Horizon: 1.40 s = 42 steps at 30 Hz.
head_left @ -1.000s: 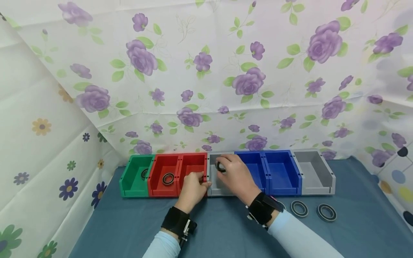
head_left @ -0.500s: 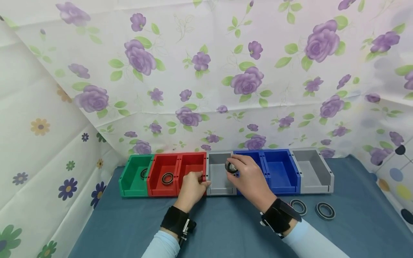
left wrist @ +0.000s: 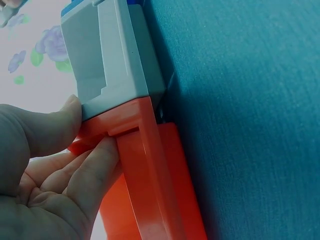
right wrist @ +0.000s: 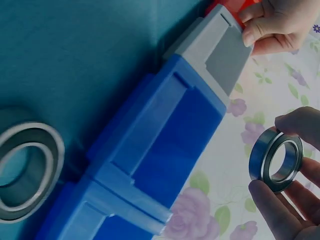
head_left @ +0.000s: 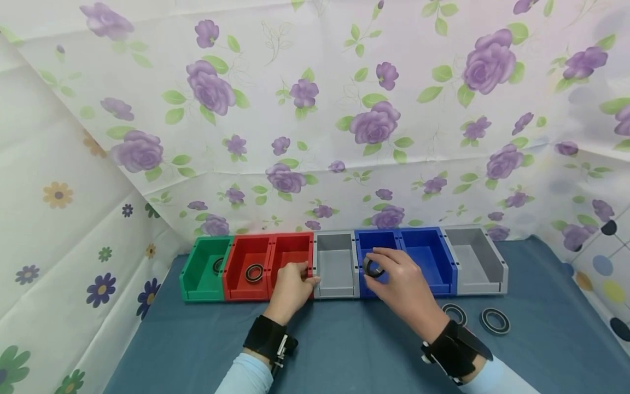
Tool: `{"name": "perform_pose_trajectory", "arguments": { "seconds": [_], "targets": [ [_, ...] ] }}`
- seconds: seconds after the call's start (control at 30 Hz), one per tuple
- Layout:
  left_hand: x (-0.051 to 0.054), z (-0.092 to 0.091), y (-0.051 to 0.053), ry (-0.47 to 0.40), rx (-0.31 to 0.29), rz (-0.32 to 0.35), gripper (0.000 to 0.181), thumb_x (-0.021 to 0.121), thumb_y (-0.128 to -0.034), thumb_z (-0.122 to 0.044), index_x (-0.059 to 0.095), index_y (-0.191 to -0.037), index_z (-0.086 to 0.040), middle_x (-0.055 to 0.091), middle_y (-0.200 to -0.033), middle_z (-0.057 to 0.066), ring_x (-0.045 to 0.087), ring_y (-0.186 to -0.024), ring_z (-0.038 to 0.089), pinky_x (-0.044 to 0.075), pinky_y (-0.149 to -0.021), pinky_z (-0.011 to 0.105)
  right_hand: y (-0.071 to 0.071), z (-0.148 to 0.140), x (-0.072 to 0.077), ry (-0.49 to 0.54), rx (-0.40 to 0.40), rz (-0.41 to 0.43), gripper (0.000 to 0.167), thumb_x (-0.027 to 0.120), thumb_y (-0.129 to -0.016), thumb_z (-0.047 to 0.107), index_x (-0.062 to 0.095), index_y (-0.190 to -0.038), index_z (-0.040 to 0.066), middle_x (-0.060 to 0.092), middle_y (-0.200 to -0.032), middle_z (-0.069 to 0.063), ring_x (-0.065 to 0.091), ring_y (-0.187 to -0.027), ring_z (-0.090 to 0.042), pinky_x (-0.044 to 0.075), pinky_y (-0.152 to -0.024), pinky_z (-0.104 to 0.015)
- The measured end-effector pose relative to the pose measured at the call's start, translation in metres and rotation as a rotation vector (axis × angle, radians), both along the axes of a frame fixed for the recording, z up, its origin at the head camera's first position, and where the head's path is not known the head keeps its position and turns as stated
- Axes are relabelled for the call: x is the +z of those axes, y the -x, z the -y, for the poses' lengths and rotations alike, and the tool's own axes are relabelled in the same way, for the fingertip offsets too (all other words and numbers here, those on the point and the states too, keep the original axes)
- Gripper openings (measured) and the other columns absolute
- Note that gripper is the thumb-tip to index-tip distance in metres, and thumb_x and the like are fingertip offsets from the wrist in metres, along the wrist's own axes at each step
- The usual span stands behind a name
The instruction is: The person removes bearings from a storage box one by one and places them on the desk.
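My right hand [head_left: 406,282] pinches a ball bearing [right wrist: 258,157] between thumb and fingertips. In the head view it holds the bearing over the front of the left blue bin [head_left: 376,241]; in the right wrist view the ring is tilted and apart from the bins. My left hand [head_left: 291,290] grips the side wall of the right red bin [left wrist: 150,165], where that bin meets a grey bin [head_left: 336,268]. Its thumb lies on the grey side and its fingers reach into the red bin.
The bins stand in one row. The left red bin [head_left: 251,249] holds a bearing [head_left: 248,273], and the green bin [head_left: 194,276] holds another bearing [head_left: 216,266]. A blue bin [head_left: 425,262] and a grey bin [head_left: 474,257] end the row. Two bearings lie on the blue cloth [head_left: 344,345] at right.
My right hand has carried the bearing rightward from over the middle grey bin to over the left blue bin. The left hand keeps its grip on the bin wall.
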<state>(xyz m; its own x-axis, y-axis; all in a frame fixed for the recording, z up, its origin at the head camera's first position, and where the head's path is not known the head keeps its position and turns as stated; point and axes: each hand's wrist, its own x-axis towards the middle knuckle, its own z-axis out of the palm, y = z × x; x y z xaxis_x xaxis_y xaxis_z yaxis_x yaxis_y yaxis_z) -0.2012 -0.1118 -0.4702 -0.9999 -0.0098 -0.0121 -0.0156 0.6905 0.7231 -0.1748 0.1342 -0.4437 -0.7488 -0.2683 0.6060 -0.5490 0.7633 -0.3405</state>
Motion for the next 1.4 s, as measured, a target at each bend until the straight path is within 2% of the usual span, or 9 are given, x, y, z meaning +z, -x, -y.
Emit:
{"name": "perform_pose_trajectory", "arguments": {
  "seconds": [0.43, 0.8, 1.17, 1.4],
  "targets": [
    [0.002, 0.0, -0.001, 0.001, 0.001, 0.005, 0.052, 0.073, -0.0806, -0.02, 0.058, -0.127, -0.003, 0.069, -0.096, 0.009, 0.059, -0.072, 0.015, 0.055, -0.065, 0.027, -0.021, -0.022, -0.021, -0.051, -0.037, 0.057, 0.05, 0.084, -0.065, 0.025, 0.068, -0.111, 0.017, 0.064, -0.115, -0.004, 0.059, -0.106, -0.02, 0.054, -0.081, -0.036],
    [0.002, 0.0, 0.0, 0.001, 0.005, 0.018, 0.052, 0.074, -0.0804, -0.021, 0.058, -0.127, -0.003, 0.069, -0.098, 0.01, 0.059, -0.073, 0.015, 0.055, -0.065, 0.027, -0.037, -0.023, -0.04, -0.109, -0.072, 0.184, 0.049, 0.085, -0.063, 0.029, 0.069, -0.109, 0.019, 0.065, -0.111, -0.001, 0.061, -0.104, -0.02, 0.055, -0.079, -0.035],
    [0.0, 0.001, -0.001, 0.005, -0.001, 0.015, 0.052, 0.074, -0.0804, -0.022, 0.058, -0.127, -0.003, 0.069, -0.1, 0.01, 0.059, -0.074, 0.015, 0.055, -0.065, 0.026, -0.043, -0.018, -0.052, -0.184, -0.082, 0.341, 0.046, 0.084, -0.062, 0.03, 0.07, -0.105, 0.019, 0.066, -0.105, 0.002, 0.062, -0.099, -0.018, 0.054, -0.08, -0.036],
    [-0.001, 0.001, 0.0, 0.001, -0.001, 0.012, 0.052, 0.073, -0.081, -0.022, 0.057, -0.127, -0.003, 0.069, -0.098, 0.009, 0.059, -0.074, 0.015, 0.054, -0.065, 0.026, -0.043, -0.013, -0.055, -0.209, -0.092, 0.414, 0.046, 0.084, -0.063, 0.031, 0.07, -0.105, 0.019, 0.066, -0.105, 0.003, 0.062, -0.1, -0.017, 0.054, -0.081, -0.038]
  ]
}}
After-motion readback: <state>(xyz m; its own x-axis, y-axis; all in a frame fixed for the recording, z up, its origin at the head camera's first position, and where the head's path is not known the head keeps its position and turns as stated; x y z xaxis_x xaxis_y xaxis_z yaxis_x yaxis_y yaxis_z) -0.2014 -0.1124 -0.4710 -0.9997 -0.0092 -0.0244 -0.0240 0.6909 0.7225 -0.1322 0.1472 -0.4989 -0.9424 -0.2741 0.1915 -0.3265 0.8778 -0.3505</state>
